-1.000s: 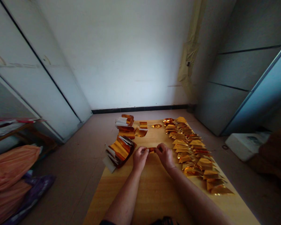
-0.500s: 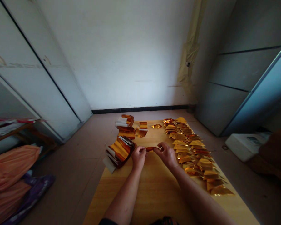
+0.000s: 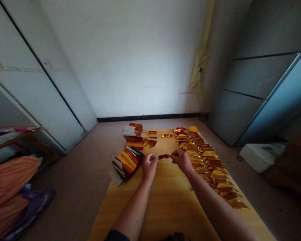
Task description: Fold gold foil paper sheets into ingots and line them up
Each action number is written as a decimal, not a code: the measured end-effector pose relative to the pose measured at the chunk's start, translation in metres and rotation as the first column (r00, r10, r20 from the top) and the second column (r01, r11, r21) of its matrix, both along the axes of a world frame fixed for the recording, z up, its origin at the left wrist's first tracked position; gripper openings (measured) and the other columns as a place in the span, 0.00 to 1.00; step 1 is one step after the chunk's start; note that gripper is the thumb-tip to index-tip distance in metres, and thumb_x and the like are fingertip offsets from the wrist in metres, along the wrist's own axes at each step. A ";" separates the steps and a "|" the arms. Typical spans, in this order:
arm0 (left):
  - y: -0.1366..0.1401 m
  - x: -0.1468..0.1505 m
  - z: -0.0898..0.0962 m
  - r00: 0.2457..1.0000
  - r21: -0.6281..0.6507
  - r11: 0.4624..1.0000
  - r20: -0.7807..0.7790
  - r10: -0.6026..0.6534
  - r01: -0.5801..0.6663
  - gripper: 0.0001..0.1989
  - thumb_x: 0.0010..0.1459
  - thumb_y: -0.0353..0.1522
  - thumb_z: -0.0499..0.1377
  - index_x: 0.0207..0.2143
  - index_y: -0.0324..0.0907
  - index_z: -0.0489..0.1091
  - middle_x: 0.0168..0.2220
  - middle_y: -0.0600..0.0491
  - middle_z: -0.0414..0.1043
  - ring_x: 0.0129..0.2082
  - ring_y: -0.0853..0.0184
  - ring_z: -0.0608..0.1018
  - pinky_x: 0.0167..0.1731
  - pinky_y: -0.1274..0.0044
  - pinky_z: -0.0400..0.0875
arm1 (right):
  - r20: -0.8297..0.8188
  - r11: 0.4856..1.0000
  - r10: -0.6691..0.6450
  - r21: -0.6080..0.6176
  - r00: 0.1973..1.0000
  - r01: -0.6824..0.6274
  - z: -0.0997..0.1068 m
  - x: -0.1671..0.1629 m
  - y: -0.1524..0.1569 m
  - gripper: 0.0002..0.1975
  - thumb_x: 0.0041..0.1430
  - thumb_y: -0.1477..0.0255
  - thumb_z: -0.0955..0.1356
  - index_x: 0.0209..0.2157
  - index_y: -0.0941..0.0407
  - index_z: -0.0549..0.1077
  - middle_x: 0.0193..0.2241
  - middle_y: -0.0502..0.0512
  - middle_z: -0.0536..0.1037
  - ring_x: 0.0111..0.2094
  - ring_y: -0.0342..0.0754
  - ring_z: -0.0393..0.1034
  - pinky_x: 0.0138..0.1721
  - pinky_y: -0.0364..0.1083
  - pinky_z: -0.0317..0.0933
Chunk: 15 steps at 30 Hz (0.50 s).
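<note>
Between my two hands, just above the wooden table [image 3: 150, 207], is a narrow folded piece of gold foil paper [image 3: 164, 156]. My left hand [image 3: 149, 164] pinches its left end. At its right end, my right hand [image 3: 182, 161] grips it with thumb and fingertips. Left of my left hand lies a curved stack of gold foil sheets [image 3: 127, 162] with pale backs. Rows of folded gold foil pieces [image 3: 203, 157] cover the right side of the table, close to my right hand. A single folded foil piece [image 3: 167, 135] sits alone beyond my hands.
More foil sheets [image 3: 134, 142] and a small pair of curled ones [image 3: 150, 142] lie at the table's far left. A white box [image 3: 257, 156] stands on the floor at right. Orange cloth or bags [image 3: 12, 180] are at left. A white wall [image 3: 140, 67] rises behind.
My right hand has moved slightly right and up, its fingers more closed over the foil's end. The folded foil has turned a little and sits slightly higher. The view has shifted a little.
</note>
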<state>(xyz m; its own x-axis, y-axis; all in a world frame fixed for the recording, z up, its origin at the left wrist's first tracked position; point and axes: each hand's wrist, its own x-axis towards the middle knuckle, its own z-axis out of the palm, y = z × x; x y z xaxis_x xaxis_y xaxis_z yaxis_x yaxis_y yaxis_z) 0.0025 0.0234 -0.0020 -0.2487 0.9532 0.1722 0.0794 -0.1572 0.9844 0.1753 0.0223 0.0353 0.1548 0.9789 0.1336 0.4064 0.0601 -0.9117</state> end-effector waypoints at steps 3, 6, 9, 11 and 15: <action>-0.001 -0.001 -0.005 0.999 0.004 1.000 0.051 -0.008 0.008 0.19 0.47 0.38 0.61 0.41 0.39 0.68 0.23 0.57 0.69 0.22 0.70 0.74 0.26 0.79 0.68 | 0.135 0.988 -0.138 0.090 0.981 0.126 0.009 0.008 0.025 0.05 0.46 0.74 0.65 0.22 0.56 0.72 0.15 0.47 0.73 0.20 0.42 0.69 0.23 0.38 0.57; -0.005 -0.001 -0.007 0.999 -0.022 1.000 0.041 -0.016 0.017 0.15 0.47 0.37 0.59 0.37 0.38 0.69 0.23 0.56 0.70 0.22 0.70 0.73 0.25 0.79 0.68 | 0.236 0.961 -0.265 0.144 0.935 0.236 0.013 0.012 0.057 0.06 0.47 0.75 0.64 0.23 0.56 0.73 0.16 0.48 0.74 0.22 0.43 0.69 0.25 0.38 0.55; -0.009 0.000 -0.005 1.000 -0.064 0.998 0.007 -0.023 0.023 0.10 0.46 0.36 0.58 0.29 0.39 0.70 0.24 0.55 0.71 0.23 0.69 0.73 0.25 0.79 0.68 | 0.330 0.929 -0.367 0.089 0.870 0.358 0.007 0.008 0.083 0.06 0.49 0.76 0.64 0.26 0.56 0.74 0.19 0.52 0.76 0.24 0.45 0.69 0.25 0.39 0.52; -0.010 0.000 -0.003 1.000 -0.078 0.997 -0.010 -0.024 0.023 0.08 0.45 0.35 0.57 0.28 0.39 0.70 0.23 0.55 0.71 0.23 0.69 0.73 0.25 0.78 0.67 | 0.404 0.921 -0.374 0.061 0.835 0.384 0.000 0.002 0.095 0.08 0.52 0.76 0.63 0.28 0.56 0.74 0.22 0.53 0.77 0.25 0.45 0.69 0.25 0.40 0.51; -0.011 0.001 -0.005 1.000 -0.118 0.993 -0.010 -0.025 0.023 0.08 0.46 0.34 0.56 0.28 0.39 0.70 0.22 0.56 0.70 0.23 0.69 0.73 0.25 0.79 0.67 | 0.454 0.917 -0.367 0.033 0.811 0.397 -0.014 -0.007 0.110 0.09 0.55 0.75 0.62 0.30 0.57 0.75 0.25 0.56 0.77 0.26 0.45 0.68 0.26 0.40 0.51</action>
